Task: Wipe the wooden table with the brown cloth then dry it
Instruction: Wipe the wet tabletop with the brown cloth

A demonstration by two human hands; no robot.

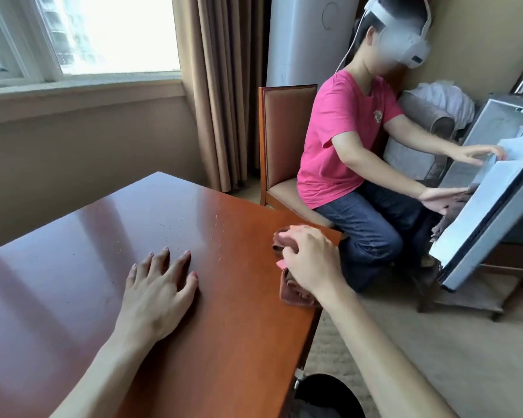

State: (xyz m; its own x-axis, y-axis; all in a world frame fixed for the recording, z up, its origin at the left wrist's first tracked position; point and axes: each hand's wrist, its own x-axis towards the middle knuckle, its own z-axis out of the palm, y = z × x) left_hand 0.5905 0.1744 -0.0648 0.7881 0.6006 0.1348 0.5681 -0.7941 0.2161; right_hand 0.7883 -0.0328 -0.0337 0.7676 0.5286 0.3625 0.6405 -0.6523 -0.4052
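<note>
Two hands: left hand (160,292) flat, spread on wooden table (73,236); right hand (310,260) gripping brown cloth (295,294).
Cloth place: at right table edge.
Free room: left, far.

No text reads clearly; the pink shirt's chest emblem (378,116) seems illegible.

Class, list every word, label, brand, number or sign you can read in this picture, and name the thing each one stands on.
No text can be read anywhere.
Pink shirt: a small chest patch, too blurred to read.
White headset: a dark mark on its side, too small to read.
Tall white appliance: a faint circle only, no letters.
Wooden table and brown cloth: no writing.
</note>
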